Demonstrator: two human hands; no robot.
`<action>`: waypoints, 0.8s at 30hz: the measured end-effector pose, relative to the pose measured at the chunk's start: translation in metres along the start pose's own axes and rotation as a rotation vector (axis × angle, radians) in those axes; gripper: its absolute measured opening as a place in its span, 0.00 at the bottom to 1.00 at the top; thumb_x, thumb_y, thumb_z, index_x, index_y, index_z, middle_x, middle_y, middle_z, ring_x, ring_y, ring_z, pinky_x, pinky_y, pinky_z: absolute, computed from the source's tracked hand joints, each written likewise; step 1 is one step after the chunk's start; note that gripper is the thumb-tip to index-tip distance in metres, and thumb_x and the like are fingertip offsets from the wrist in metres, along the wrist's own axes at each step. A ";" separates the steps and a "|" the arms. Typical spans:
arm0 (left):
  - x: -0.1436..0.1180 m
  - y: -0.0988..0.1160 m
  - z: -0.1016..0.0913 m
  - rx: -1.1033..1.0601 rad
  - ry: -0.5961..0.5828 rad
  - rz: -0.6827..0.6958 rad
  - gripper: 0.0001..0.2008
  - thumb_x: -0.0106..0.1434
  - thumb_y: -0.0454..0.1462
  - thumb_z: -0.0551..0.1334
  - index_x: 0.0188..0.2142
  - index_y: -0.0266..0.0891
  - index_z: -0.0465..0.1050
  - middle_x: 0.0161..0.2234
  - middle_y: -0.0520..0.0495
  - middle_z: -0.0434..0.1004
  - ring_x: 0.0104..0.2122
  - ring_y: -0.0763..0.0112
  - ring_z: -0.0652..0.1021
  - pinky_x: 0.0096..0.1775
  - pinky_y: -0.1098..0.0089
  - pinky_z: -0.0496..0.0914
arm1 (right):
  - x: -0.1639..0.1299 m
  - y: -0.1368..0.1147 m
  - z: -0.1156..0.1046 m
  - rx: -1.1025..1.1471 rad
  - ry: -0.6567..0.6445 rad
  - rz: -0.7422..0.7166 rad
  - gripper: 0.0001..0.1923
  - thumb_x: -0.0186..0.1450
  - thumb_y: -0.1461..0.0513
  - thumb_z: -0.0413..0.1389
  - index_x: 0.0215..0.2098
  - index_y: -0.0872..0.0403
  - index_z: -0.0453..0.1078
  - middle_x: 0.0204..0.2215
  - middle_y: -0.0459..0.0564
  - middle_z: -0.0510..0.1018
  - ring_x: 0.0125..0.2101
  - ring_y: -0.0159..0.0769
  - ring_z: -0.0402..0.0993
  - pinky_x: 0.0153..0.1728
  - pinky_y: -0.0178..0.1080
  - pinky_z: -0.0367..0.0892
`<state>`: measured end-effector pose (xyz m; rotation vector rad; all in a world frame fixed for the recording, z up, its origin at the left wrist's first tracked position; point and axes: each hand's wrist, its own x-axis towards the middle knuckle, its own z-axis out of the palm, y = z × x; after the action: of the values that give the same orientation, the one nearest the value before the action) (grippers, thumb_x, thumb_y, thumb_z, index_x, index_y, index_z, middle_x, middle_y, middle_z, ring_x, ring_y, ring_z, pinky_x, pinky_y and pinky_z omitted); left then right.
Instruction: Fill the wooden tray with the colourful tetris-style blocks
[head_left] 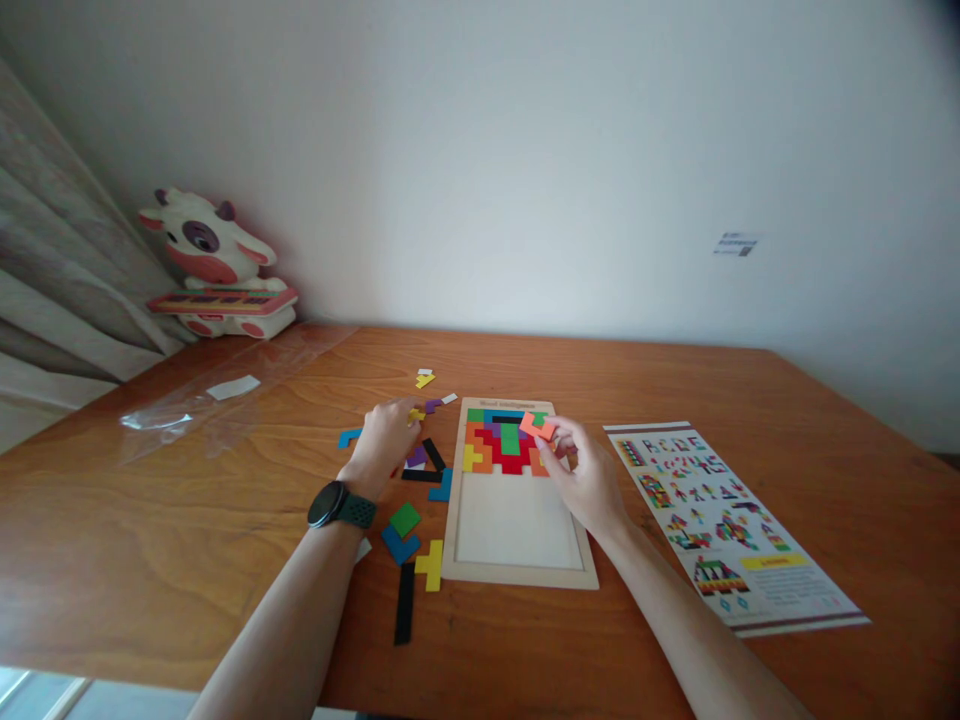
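Orange piece [537,425] pinched in right hand [589,478] over the tray's [517,575] far right corner, poised above the filled rows. Left hand [386,440] rests loosely curled on loose pieces [420,470] beside the tray's left edge.

The right hand [589,475] pinches an orange piece [537,425] over the wooden puzzle tray [517,572], half filled with coloured blocks, while the left hand [386,440] rests on loose pieces [420,470] beside it on the table [150,520].
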<state>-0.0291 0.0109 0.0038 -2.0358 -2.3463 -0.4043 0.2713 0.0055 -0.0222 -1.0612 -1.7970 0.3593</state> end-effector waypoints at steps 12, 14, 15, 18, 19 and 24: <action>0.000 -0.013 0.004 -0.256 0.041 0.003 0.17 0.55 0.33 0.62 0.44 0.41 0.80 0.40 0.46 0.84 0.40 0.62 0.83 0.45 0.67 0.75 | 0.000 0.003 0.000 0.010 -0.008 -0.008 0.13 0.68 0.59 0.57 0.50 0.51 0.69 0.33 0.50 0.79 0.30 0.37 0.74 0.35 0.42 0.72; 0.004 -0.016 0.008 -0.246 0.093 0.075 0.16 0.58 0.33 0.59 0.44 0.40 0.80 0.43 0.44 0.83 0.44 0.61 0.81 0.49 0.64 0.75 | 0.000 0.003 0.000 0.009 -0.011 -0.012 0.13 0.68 0.59 0.57 0.50 0.51 0.69 0.34 0.49 0.79 0.30 0.37 0.74 0.35 0.41 0.71; 0.007 -0.017 0.012 -0.238 0.123 0.137 0.16 0.60 0.33 0.56 0.45 0.39 0.79 0.47 0.43 0.82 0.48 0.60 0.80 0.53 0.63 0.73 | 0.000 0.003 0.000 0.009 -0.012 -0.011 0.13 0.68 0.59 0.57 0.50 0.50 0.69 0.33 0.49 0.79 0.30 0.37 0.74 0.35 0.42 0.71; 0.018 -0.019 0.022 -0.208 0.139 0.327 0.22 0.66 0.33 0.49 0.54 0.36 0.74 0.59 0.40 0.74 0.60 0.61 0.71 0.63 0.57 0.65 | -0.001 0.003 0.001 0.001 -0.013 -0.001 0.13 0.68 0.59 0.57 0.50 0.50 0.69 0.32 0.48 0.79 0.30 0.37 0.74 0.36 0.42 0.71; 0.021 -0.019 0.025 -0.192 0.116 0.343 0.23 0.68 0.33 0.47 0.58 0.35 0.70 0.62 0.38 0.70 0.63 0.60 0.68 0.64 0.56 0.63 | -0.001 0.003 0.002 -0.003 -0.014 0.004 0.13 0.68 0.59 0.57 0.50 0.50 0.70 0.32 0.48 0.79 0.30 0.37 0.74 0.36 0.42 0.71; 0.024 -0.016 0.026 -0.060 -0.040 0.251 0.24 0.73 0.40 0.45 0.63 0.34 0.64 0.66 0.36 0.64 0.66 0.53 0.63 0.65 0.47 0.58 | -0.001 0.005 0.000 -0.025 -0.012 0.017 0.14 0.68 0.57 0.56 0.51 0.50 0.69 0.35 0.50 0.80 0.31 0.38 0.75 0.36 0.42 0.72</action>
<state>-0.0444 0.0371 -0.0205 -2.3484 -2.0837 -0.4338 0.2738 0.0078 -0.0259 -1.0947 -1.8085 0.3549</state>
